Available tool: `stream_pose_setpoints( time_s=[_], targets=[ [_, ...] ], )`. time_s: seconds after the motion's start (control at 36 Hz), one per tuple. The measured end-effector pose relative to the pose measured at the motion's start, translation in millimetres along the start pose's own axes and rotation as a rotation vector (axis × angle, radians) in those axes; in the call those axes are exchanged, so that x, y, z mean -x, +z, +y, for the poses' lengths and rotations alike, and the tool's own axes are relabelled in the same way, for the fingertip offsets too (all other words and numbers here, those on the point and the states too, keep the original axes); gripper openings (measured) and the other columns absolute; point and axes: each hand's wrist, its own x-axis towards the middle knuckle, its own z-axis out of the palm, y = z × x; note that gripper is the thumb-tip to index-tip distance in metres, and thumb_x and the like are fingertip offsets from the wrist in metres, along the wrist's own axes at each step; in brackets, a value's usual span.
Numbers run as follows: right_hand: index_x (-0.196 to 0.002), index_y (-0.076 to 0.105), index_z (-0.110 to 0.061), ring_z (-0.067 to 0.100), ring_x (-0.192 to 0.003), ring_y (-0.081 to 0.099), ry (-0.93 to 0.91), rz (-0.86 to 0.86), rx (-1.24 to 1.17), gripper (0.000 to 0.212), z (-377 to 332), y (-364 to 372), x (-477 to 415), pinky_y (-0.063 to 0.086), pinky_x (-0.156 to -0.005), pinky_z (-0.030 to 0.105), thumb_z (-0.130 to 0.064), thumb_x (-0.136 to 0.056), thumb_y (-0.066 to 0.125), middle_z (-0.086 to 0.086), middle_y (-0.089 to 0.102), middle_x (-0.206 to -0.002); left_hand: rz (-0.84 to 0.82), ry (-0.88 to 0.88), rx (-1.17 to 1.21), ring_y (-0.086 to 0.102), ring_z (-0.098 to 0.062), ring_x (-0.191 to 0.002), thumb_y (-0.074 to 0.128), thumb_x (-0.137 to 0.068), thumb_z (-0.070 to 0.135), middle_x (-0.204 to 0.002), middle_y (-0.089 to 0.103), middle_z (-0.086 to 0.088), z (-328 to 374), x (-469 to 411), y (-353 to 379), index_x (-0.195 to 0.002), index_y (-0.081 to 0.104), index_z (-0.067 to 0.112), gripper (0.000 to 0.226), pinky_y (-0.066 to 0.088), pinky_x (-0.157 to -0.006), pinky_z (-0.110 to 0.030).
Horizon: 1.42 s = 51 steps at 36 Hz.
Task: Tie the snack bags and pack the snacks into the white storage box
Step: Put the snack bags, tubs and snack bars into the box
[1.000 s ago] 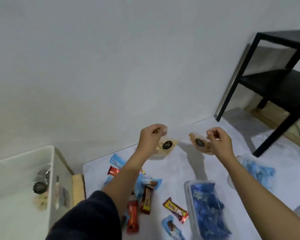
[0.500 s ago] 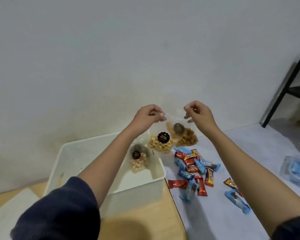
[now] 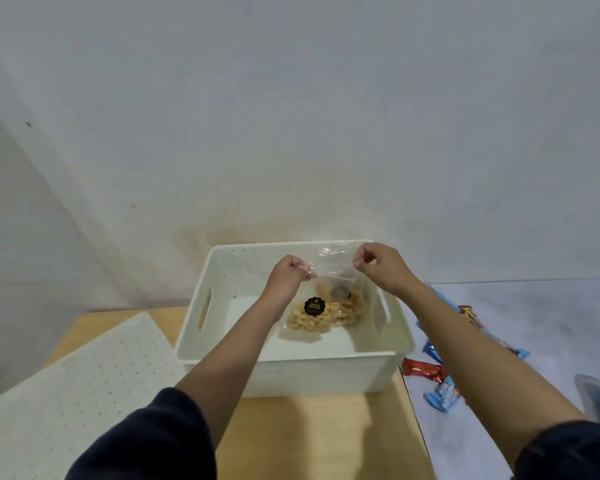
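Wooden tabletop (image 3: 326,431) against pale wall (image 3: 291,98), white storage box (image 3: 291,375), left hand (image 3: 284,275) and right hand (image 3: 381,268) each grip pinching snack bags (image 3: 323,317).

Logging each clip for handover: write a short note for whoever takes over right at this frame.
Left hand: pinched shut on the top of a clear snack bag with a black label.
Right hand: pinched shut on a second clear snack bag.
Both bags hang inside the white storage box, at or just above its floor.
Done: two bags brought to the box.
Left: release both grips, then pack the wrapped candies on the grey surface to the right. The perforated white lid lies to the left of the box.
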Motion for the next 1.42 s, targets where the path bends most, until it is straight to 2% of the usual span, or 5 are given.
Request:
stream_pose_setpoints(
  time_s=[0.42,0.67,1.0,1.33,1.42],
  targets=[
    [-0.088,0.072,-0.008,0.021,-0.094,0.049,0.225,0.028,0.356,0.014,56.3,0.1,-20.6,0.038,-0.076,0.024,-0.013,-0.088,0.059,0.002,0.044,-0.091,-0.049,-0.243,0.375,0.057,-0.017,-0.094,0.054,-0.089,0.003,-0.099,0.058,-0.008,-64.9,-24.3,61.8,-0.082,0.05,0.016,0.016,0.039,-0.07,-0.019],
    [-0.089,0.073,-0.009,0.019,-0.092,0.049,0.245,0.032,0.439,0.012,64.3,8.6,-28.4,0.045,-0.079,0.024,-0.013,-0.087,0.062,0.006,0.041,-0.103,0.117,0.008,-0.145,0.057,-0.015,-0.08,0.067,-0.082,0.007,-0.085,0.065,-0.005,-66.8,-41.3,67.6,-0.085,0.072,0.004,0.006,0.041,-0.071,-0.019],
    [-0.097,0.07,-0.008,0.012,-0.089,0.041,0.229,0.104,0.275,0.015,74.8,20.9,-24.0,0.035,-0.079,0.021,-0.016,-0.09,0.059,0.004,0.037,-0.101,0.101,0.063,-0.191,0.056,-0.007,-0.068,0.069,-0.079,0.005,-0.072,0.064,0.0,-78.4,-54.8,56.1,-0.08,0.072,0.007,0.004,0.04,-0.06,-0.002],
    [-0.113,0.066,-0.011,0.022,-0.11,0.052,0.174,-0.033,0.191,0.025,67.9,0.8,-6.7,0.033,-0.085,0.02,-0.015,-0.091,0.054,0.011,0.053,-0.12,0.1,0.214,-0.47,0.053,-0.013,-0.096,0.059,-0.088,0.016,-0.103,0.062,-0.004,-58.6,-45.1,59.5,-0.092,0.067,0.013,0.01,0.039,-0.081,-0.019],
    [-0.12,0.062,-0.015,0.02,-0.109,0.056,0.113,-0.07,0.177,0.029,67.8,-21.1,9.7,0.038,-0.088,0.022,-0.016,-0.091,0.055,0.008,0.056,-0.125,0.075,0.317,-0.579,0.048,-0.014,-0.106,0.057,-0.088,0.013,-0.111,0.057,-0.003,-38.4,-40.6,79.7,-0.097,0.064,0.012,0.011,0.029,-0.08,-0.004]
  ],
)
